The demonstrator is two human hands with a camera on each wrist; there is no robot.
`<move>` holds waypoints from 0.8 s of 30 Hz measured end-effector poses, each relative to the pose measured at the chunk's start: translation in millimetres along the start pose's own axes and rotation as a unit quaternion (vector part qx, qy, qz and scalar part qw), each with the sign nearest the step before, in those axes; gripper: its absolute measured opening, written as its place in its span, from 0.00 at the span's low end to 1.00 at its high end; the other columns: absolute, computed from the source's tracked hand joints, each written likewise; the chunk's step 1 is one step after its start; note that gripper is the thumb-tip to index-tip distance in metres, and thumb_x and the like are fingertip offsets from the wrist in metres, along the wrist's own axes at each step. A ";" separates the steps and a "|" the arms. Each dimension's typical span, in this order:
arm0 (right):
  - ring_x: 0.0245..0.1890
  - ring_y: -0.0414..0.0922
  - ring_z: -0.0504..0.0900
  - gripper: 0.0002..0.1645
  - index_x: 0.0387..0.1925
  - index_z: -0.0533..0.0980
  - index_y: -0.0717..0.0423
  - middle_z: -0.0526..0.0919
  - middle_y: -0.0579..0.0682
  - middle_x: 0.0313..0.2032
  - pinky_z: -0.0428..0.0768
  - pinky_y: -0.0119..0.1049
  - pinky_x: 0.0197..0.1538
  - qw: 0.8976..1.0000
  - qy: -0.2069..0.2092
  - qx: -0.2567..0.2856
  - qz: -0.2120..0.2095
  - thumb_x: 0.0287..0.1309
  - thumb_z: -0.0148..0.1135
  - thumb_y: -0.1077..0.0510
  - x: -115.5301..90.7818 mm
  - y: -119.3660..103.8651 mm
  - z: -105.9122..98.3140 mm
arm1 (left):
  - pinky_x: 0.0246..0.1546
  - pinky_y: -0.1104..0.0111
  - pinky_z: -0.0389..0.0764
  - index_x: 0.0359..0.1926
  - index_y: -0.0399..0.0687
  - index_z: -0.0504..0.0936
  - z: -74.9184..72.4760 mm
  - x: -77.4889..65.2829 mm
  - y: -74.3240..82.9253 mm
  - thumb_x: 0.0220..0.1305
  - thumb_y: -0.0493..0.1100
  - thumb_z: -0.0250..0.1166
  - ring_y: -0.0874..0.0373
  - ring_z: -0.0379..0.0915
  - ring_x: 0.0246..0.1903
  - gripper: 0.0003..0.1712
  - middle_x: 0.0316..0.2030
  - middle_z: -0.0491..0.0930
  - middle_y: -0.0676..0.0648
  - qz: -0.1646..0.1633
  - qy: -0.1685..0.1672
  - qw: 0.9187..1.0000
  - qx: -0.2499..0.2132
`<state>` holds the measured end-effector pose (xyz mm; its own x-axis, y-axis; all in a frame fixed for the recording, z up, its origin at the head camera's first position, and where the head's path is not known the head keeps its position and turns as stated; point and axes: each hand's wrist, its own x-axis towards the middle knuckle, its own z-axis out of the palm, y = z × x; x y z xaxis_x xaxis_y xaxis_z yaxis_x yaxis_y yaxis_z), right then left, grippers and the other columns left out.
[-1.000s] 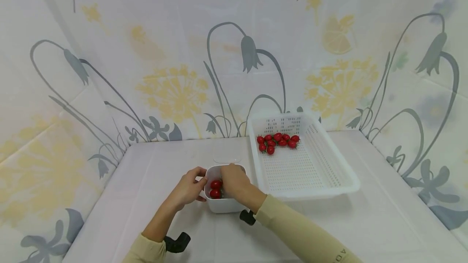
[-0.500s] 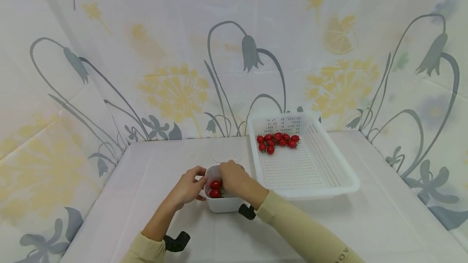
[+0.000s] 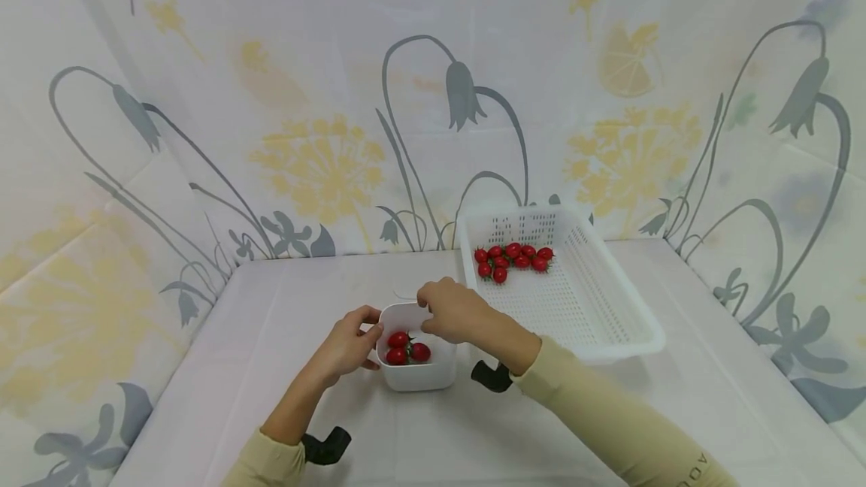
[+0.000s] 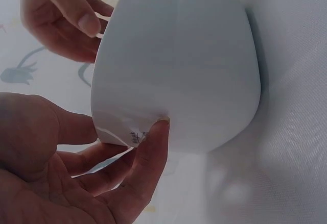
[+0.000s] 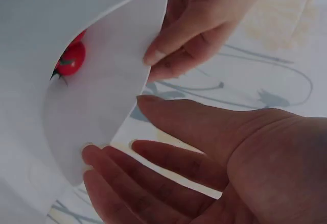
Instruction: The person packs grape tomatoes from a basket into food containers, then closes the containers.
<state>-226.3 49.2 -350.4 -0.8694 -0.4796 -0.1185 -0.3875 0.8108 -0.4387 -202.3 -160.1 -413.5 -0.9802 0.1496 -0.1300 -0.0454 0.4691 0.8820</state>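
Note:
Three cherry tomatoes [image 3: 409, 349] lie in a small white square container [image 3: 418, 378] on the table. My left hand [image 3: 349, 346] grips the container's left side, thumb at the rim; in the left wrist view its fingertips [image 4: 159, 132] press the outer wall. My right hand [image 3: 455, 312] is over the container's right rim, with nothing between thumb and fingers; in the right wrist view its fingers [image 5: 148, 183] are loosely bent and spread from the thumb near the rim. Part of the tomatoes shows past the container's wall there.
A white perforated basket [image 3: 636, 314] stands right of the container, with several cherry tomatoes [image 3: 514, 258] grouped at its far left. Behind the container lies a clear, thin-edged object [image 3: 403, 294]. A flower-printed cloth [image 3: 325, 96] hangs behind the white-covered table [image 3: 291, 291].
My right hand has come up out of the container and shifted right, leaving a third tomato visible inside. My left hand stays on the container's left side.

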 end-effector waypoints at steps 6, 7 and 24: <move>0.47 0.51 0.82 0.18 0.53 0.81 0.61 0.85 0.55 0.47 0.87 0.44 0.46 0.999 -0.005 0.023 -0.029 0.63 0.70 0.59 -9.1 18.7 -11.4 | 0.29 0.59 0.89 0.60 0.34 0.74 0.0 -0.2 0.5 0.77 0.37 0.54 0.43 0.79 0.46 0.16 0.61 0.74 0.34 -0.001 0.000 1.000 0.001; 0.47 0.51 0.84 0.18 0.53 0.81 0.62 0.85 0.55 0.47 0.87 0.43 0.46 0.999 -0.005 0.027 -0.035 0.63 0.70 0.60 -10.0 22.5 -12.7 | 0.29 0.59 0.89 0.60 0.34 0.74 0.1 -0.1 0.4 0.77 0.37 0.54 0.43 0.79 0.46 0.16 0.61 0.74 0.34 -0.003 0.000 1.000 0.002; 0.40 0.47 0.83 0.13 0.45 0.83 0.64 0.86 0.52 0.39 0.86 0.41 0.47 0.994 0.052 0.059 -0.072 0.61 0.69 0.61 -27.7 74.6 -54.5 | 0.29 0.59 0.89 0.60 0.35 0.75 0.5 0.7 -0.1 0.77 0.38 0.55 0.47 0.79 0.43 0.16 0.60 0.75 0.35 -0.005 0.000 1.000 0.004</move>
<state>-247.8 141.3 -331.3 -0.8370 -0.5454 0.0434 -0.4768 0.6882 -0.5468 -202.9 -159.6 -413.9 -0.9797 0.1451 -0.1380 -0.0527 0.4780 0.8768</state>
